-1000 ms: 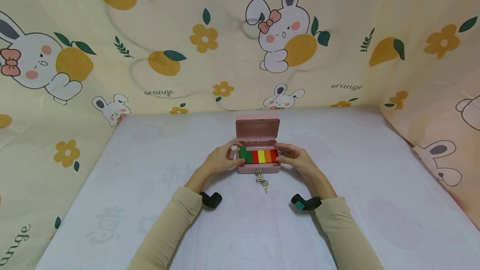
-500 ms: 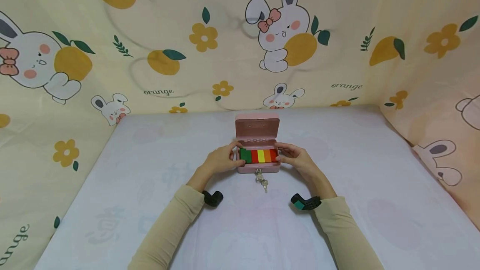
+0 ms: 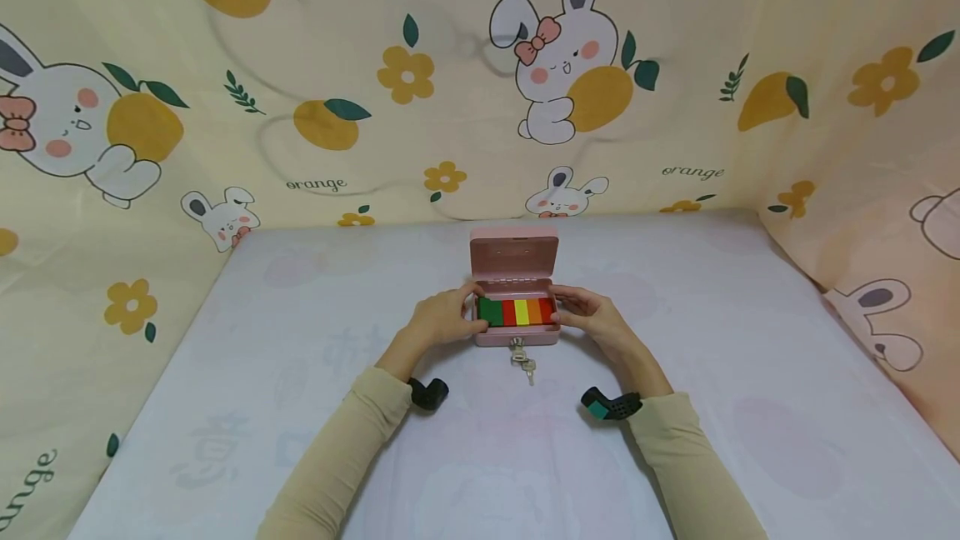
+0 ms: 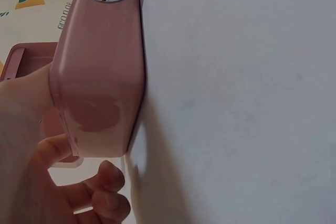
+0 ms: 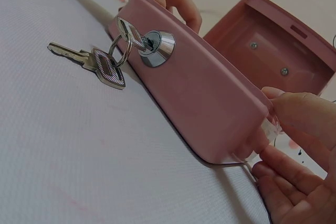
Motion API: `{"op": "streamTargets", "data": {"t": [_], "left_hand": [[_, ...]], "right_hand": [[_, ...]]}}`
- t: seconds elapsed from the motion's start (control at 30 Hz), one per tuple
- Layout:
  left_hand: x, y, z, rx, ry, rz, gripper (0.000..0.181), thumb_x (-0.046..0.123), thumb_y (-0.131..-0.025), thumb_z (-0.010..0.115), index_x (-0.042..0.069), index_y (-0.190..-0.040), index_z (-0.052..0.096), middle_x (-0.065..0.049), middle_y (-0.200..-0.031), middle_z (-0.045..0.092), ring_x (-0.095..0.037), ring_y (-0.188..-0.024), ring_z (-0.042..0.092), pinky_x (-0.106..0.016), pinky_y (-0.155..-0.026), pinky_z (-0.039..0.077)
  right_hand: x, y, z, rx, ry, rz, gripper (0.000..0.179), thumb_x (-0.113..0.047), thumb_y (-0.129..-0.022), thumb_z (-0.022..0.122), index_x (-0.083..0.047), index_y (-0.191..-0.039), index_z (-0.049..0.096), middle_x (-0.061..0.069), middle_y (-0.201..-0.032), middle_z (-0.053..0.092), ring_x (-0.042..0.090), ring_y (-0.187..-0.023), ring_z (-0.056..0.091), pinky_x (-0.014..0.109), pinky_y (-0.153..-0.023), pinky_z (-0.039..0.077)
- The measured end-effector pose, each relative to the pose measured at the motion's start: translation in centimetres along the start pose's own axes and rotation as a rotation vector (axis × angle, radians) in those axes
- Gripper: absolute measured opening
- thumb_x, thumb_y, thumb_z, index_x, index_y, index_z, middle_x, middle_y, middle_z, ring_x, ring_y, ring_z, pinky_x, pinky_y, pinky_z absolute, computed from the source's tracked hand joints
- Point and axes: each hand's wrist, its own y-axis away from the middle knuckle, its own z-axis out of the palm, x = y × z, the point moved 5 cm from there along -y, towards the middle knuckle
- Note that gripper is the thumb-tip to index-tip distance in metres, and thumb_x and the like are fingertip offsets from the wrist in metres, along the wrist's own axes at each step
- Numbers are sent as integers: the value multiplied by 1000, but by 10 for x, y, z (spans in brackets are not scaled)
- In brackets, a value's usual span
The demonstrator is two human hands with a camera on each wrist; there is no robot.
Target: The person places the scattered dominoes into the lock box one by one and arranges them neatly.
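Observation:
A pink metal cash box (image 3: 495, 340) stands on the table with its lid (image 3: 514, 257) raised. Inside lies a row of coloured blocks (image 3: 521, 312): green at the left, then red, yellow, orange and red. My left hand (image 3: 441, 317) pinches the green block (image 3: 484, 312) at the left end, thumb in front and index finger behind. My right hand (image 3: 600, 319) grips the box's right end, its thumb (image 5: 299, 108) over the rim in the right wrist view. The left wrist view hides the blocks behind the box wall (image 4: 100, 66).
A key (image 5: 107, 69) hangs on a ring from another key in the chrome lock (image 5: 158, 49) on the box's front. A white cloth (image 3: 510, 457) covers the table. Behind it rises a printed curtain (image 3: 450, 57) with rabbits and oranges.
The green block in my left hand has gone down, from standing above the row to level with the other blocks. My right hand has stayed at the box's right end.

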Motion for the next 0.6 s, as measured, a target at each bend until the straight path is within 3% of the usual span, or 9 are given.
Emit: {"op": "streamTargets", "data": {"t": [0.13, 0.6], "left_hand": [[1, 0, 0, -9, -27, -20, 47, 43, -86, 64, 26, -128, 50, -10, -118, 66, -22, -94, 59, -40, -78, 52], [4, -4, 1, -70, -59, -90, 50, 43, -86, 66, 26, -129, 48, -10, -120, 65, -23, -96, 58, -42, -84, 52]], "right_hand": [[0, 0, 0, 3, 4, 6, 57, -16, -90, 67, -2, -141, 45, 19, -151, 41, 35, -144, 34, 43, -114, 28], [2, -1, 1, 7, -14, 17, 56, -14, -90, 67, -5, -141, 46, 16, -151, 42, 31, -145, 34, 41, -115, 29]]}}
